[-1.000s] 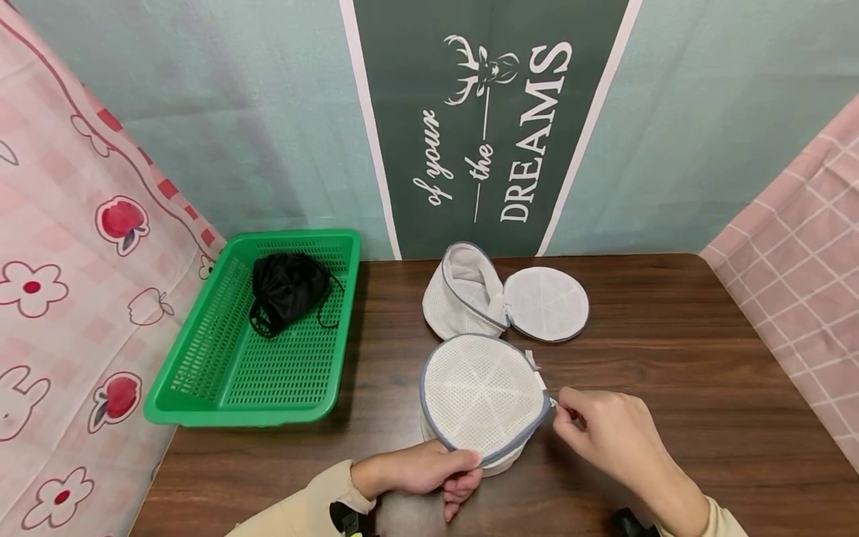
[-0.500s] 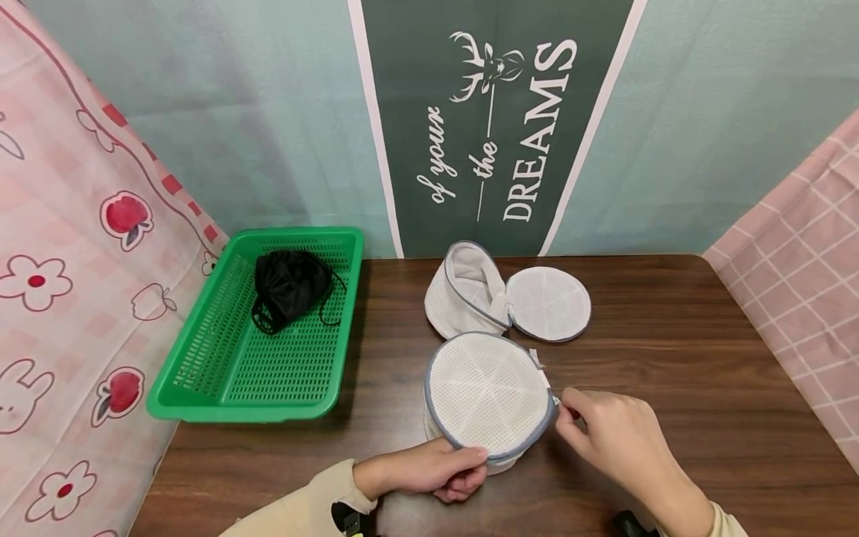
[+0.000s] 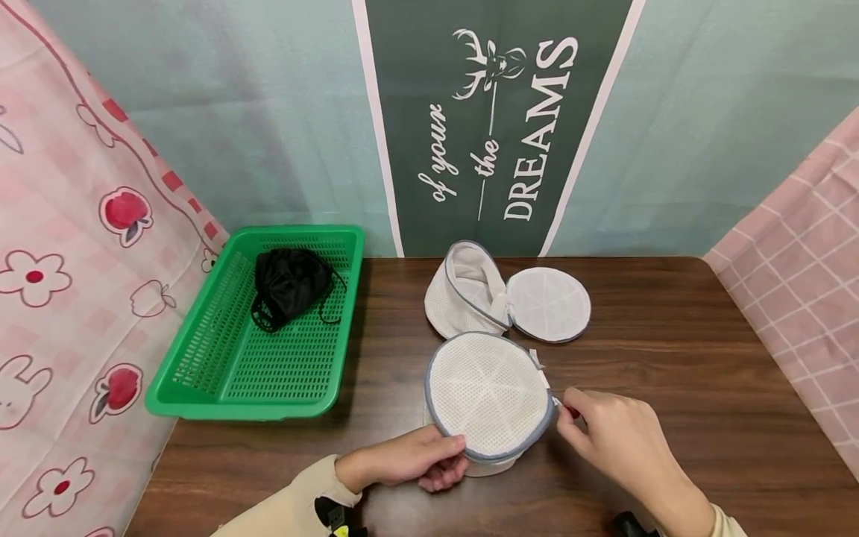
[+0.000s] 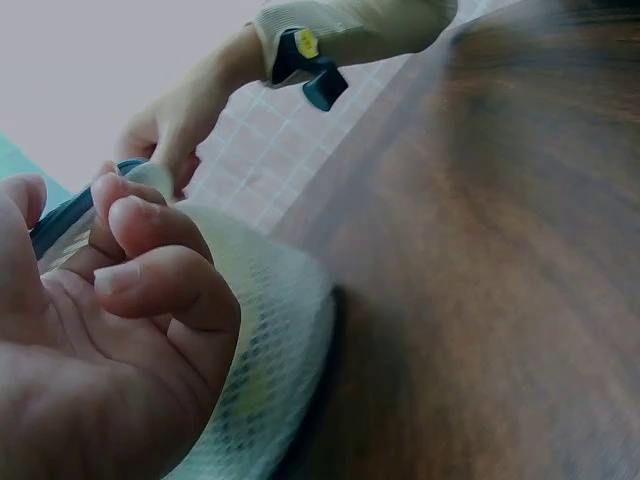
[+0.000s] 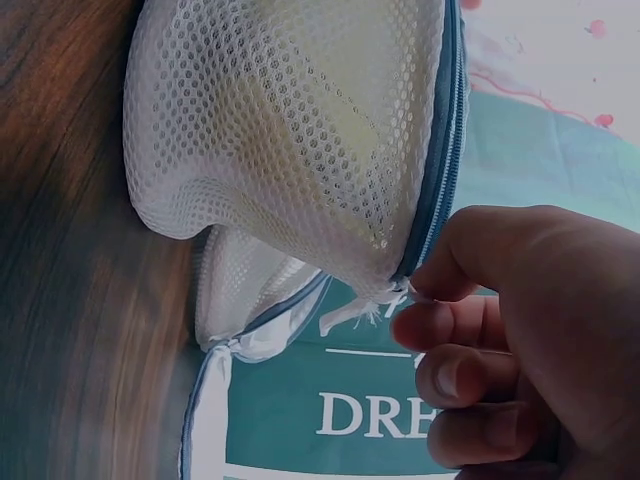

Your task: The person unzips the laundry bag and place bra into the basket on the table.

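Note:
A white mesh laundry bag (image 3: pixel 488 395) with a blue-grey zipped rim stands upright at the table's near middle, its round lid lying over the top. My left hand (image 3: pixel 419 456) grips its front-left rim, thumb on the lid's edge and fingers curled below. At the right end of the rim, my right hand (image 3: pixel 614 432) pinches the zipper pull (image 5: pixel 400 290) between thumb and forefinger. In the right wrist view the zipper teeth (image 5: pixel 452 140) run together along the rim, and something pale yellow shows through the mesh. Just behind stands a second mesh laundry bag (image 3: pixel 451 302), unzipped, its lid (image 3: pixel 549 304) folded out to the right.
On the left of the wooden table (image 3: pixel 671 335) is a green plastic basket (image 3: pixel 329 388) holding a black drawstring pouch (image 3: pixel 290 287). Cloth hangings enclose the table at the back and both sides. A small black object (image 3: pixel 631 522) shows beside the right wrist.
My left hand has shifted left along the front rim, and the lid's outline has grown rounder. The right hand stays at the zipper pull, nearly still.

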{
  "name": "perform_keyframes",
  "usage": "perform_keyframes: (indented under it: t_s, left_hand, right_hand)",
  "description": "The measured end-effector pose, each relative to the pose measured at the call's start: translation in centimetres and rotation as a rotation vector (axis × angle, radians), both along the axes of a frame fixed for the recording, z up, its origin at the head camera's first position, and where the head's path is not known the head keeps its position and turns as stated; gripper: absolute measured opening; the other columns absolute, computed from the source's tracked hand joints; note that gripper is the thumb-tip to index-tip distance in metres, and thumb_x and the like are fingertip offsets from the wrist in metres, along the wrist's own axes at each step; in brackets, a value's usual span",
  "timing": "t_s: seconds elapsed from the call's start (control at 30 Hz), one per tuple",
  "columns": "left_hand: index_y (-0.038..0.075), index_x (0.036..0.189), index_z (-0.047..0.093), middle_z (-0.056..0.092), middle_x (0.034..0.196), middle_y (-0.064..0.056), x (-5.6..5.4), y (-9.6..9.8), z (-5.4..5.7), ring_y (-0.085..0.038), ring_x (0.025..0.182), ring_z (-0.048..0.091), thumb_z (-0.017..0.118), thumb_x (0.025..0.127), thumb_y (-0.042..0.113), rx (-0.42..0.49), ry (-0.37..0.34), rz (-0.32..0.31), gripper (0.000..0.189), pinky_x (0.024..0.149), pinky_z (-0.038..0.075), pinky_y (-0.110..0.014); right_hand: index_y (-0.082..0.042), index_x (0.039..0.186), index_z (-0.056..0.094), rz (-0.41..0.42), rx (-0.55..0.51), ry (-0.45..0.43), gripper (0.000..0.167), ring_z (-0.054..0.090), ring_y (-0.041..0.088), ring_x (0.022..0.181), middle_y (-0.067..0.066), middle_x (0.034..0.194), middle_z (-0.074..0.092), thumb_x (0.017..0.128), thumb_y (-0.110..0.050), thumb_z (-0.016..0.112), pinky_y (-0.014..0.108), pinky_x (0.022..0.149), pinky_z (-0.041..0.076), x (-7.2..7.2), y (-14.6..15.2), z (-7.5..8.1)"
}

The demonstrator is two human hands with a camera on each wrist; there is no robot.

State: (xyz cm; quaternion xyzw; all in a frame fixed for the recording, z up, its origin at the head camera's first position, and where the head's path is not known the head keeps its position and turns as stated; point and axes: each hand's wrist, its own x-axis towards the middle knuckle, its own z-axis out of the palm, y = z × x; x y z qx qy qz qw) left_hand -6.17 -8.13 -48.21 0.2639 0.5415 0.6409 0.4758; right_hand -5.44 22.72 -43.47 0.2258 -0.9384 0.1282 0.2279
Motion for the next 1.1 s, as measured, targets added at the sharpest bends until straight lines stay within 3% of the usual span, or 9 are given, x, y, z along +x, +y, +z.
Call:
perform_keyframes:
  t_s: [0.1,0.33,0.57,0.8,0.97,1.1]
  left_hand:
    - [-0.02,0.087,0.04,0.048,0.071,0.005,-0.3,-0.6,0.2,0.001,0.055,0.039,0.027,0.112,0.043,0.04,-0.015,0.021,0.069,0.045,0.027,-0.017]
    - [-0.018,0.085,0.039,0.048,0.072,0.005,-0.8,-1.9,0.6,0.0,0.055,0.04,0.018,0.11,0.053,0.028,-0.054,0.063,0.078,0.045,0.028,-0.015]
    - [-0.017,0.088,0.037,0.048,0.074,0.002,-1.2,-3.5,0.7,-0.004,0.057,0.043,0.014,0.112,0.045,0.026,-0.053,0.16,0.07,0.046,0.033,-0.016]
    - [-0.022,0.087,0.035,0.048,0.072,0.0,-1.6,-3.8,0.6,-0.005,0.054,0.045,0.022,0.113,0.038,0.038,-0.014,0.266,0.067,0.045,0.037,-0.016]
    - [-0.023,0.091,0.035,0.048,0.072,0.001,-1.7,-3.6,0.5,-0.005,0.055,0.047,0.029,0.113,0.033,0.04,-0.007,0.295,0.061,0.045,0.039,-0.016]
    - [-0.023,0.097,0.037,0.048,0.072,0.0,-1.7,-3.4,0.6,-0.005,0.055,0.049,0.032,0.113,0.025,0.059,0.036,0.299,0.051,0.045,0.04,-0.016]
  right_hand:
    - [-0.03,0.064,0.041,-0.018,-0.006,0.009,0.028,0.022,0.0,0.048,-0.019,0.057,0.028,0.077,-0.021,0.064,0.022,0.042,0.02,0.2,0.1,0.1]
    - [-0.031,0.065,0.039,-0.024,-0.024,0.017,0.033,0.022,-0.001,0.048,-0.019,0.059,0.025,0.083,-0.029,0.066,0.022,0.042,0.019,0.3,0.1,0.8]
    - [-0.031,0.065,0.04,0.043,-0.046,0.024,0.036,0.022,-0.004,0.05,-0.02,0.061,0.026,0.095,-0.037,0.058,0.017,0.044,0.017,0.4,-0.9,1.6]
    - [-0.031,0.067,0.046,0.161,-0.068,-0.008,0.031,0.028,-0.005,0.053,-0.021,0.061,0.033,0.093,-0.034,0.062,0.016,0.045,0.025,0.4,-2.9,2.1]
    - [-0.029,0.069,0.046,0.283,-0.092,-0.011,0.039,0.028,-0.007,0.055,-0.022,0.062,0.032,0.101,-0.048,0.056,0.013,0.047,0.025,0.6,-4.5,1.9]
    - [-0.025,0.07,0.047,0.356,-0.099,0.016,0.043,0.027,-0.006,0.057,-0.02,0.064,0.031,0.1,-0.055,0.056,0.012,0.048,0.025,0.5,-5.7,1.5]
